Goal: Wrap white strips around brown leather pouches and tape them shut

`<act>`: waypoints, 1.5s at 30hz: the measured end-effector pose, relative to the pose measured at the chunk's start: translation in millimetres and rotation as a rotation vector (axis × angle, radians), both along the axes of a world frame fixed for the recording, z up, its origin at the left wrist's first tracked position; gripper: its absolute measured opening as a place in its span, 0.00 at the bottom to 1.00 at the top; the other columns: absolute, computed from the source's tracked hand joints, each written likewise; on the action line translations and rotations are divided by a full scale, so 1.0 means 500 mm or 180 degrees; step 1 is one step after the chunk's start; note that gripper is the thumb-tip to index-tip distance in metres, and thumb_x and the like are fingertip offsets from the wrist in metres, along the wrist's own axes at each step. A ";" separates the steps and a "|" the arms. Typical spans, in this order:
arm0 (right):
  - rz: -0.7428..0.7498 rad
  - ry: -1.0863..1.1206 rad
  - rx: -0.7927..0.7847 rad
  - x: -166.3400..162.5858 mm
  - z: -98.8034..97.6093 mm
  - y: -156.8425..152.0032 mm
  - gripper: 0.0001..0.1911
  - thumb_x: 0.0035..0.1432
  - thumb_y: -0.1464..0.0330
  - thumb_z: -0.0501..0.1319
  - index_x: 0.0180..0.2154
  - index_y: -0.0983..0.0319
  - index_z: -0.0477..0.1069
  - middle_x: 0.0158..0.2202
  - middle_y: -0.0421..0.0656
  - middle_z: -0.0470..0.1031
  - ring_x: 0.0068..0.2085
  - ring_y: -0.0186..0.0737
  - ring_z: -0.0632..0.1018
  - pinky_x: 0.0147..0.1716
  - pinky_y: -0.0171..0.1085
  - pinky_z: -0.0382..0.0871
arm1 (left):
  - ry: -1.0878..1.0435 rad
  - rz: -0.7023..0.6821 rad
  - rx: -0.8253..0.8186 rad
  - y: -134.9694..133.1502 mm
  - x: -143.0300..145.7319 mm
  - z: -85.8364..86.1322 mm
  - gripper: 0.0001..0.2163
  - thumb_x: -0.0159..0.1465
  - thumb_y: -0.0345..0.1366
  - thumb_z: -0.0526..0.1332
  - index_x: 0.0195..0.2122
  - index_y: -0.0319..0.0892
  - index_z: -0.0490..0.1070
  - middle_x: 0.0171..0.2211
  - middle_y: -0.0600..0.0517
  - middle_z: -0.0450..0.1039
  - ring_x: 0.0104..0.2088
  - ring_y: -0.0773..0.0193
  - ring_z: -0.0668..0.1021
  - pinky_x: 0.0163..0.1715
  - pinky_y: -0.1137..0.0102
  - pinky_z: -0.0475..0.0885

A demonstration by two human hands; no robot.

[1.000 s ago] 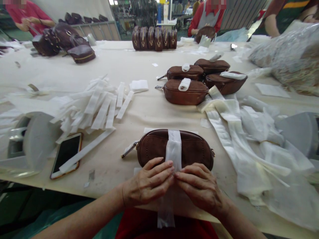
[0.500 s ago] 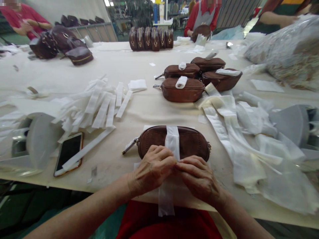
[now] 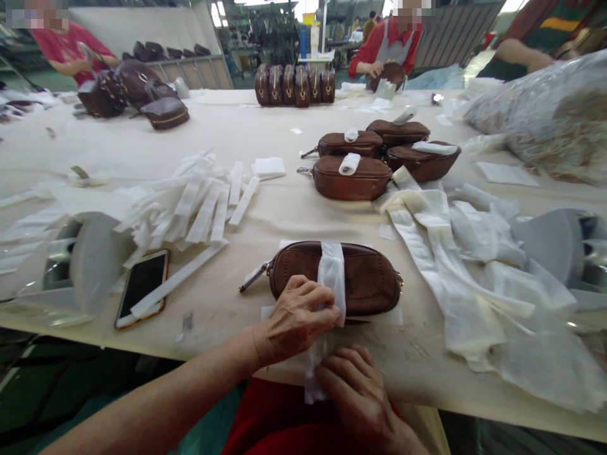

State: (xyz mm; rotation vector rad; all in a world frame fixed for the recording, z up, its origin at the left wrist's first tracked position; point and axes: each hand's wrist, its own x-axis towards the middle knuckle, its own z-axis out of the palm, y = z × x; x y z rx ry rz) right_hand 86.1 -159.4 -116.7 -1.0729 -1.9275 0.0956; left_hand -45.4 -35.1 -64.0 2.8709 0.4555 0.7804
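A brown oval leather bag [image 3: 365, 281] lies in front of me at the table edge, its zipper pull [image 3: 253, 277] sticking out at the left. Around its middle runs a white wrapping strip [image 3: 332, 268], whose tail hangs over the table edge toward my lap. My left hand [image 3: 303, 316] is closed on the strip at the bag's near side, fingers curled. Lower down, my right hand [image 3: 353, 385] is closed round the strip's hanging tail; its fingertips are partly hidden.
Several white strips [image 3: 203, 208] lie left of the bag, beside a phone [image 3: 142, 284]. Wrapped brown bags [image 3: 353, 177] sit ahead. More wrapping [image 3: 455, 272] and a large plastic sack [image 3: 545, 114] are at right. Co-workers, one in a grey apron [image 3: 398, 41], stand across the table.
My right hand has left the bag's near edge and moved down toward my lap along the strip's tail. My left hand stays at the strip. The whole view has shifted slightly.
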 end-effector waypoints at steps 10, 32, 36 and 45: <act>-0.0040 -0.0383 0.0231 0.043 0.071 -0.022 0.15 0.59 0.79 0.46 0.34 0.68 0.71 0.27 0.45 0.74 0.35 0.37 0.73 0.43 0.38 0.65 | -0.0126 -0.0234 0.0618 0.008 -0.007 -0.020 0.07 0.62 0.27 0.54 0.41 0.40 0.67 0.36 0.51 0.73 0.44 0.65 0.71 0.46 0.62 0.59; 0.0809 -0.0049 -0.0524 0.099 0.164 0.162 0.09 0.55 0.81 0.54 0.33 0.64 0.69 0.25 0.42 0.68 0.30 0.35 0.67 0.30 0.34 0.64 | -0.0187 -0.0517 0.0188 0.009 -0.020 -0.030 0.12 0.57 0.25 0.52 0.41 0.34 0.68 0.43 0.46 0.72 0.50 0.57 0.69 0.45 0.64 0.69; 0.0732 0.0072 -0.0746 0.104 0.157 0.187 0.09 0.56 0.79 0.54 0.32 0.64 0.70 0.25 0.42 0.68 0.31 0.36 0.68 0.28 0.34 0.65 | -0.0194 -0.0489 0.0180 0.012 -0.027 -0.025 0.14 0.58 0.26 0.52 0.45 0.34 0.68 0.44 0.45 0.73 0.51 0.56 0.69 0.45 0.65 0.71; 0.0345 0.0215 -0.1284 0.102 0.136 0.220 0.09 0.58 0.72 0.56 0.26 0.62 0.70 0.24 0.40 0.68 0.28 0.33 0.70 0.28 0.33 0.65 | -0.0154 -0.0823 -0.0170 0.022 -0.026 -0.025 0.08 0.59 0.26 0.52 0.31 0.36 0.71 0.40 0.42 0.73 0.50 0.55 0.70 0.49 0.62 0.71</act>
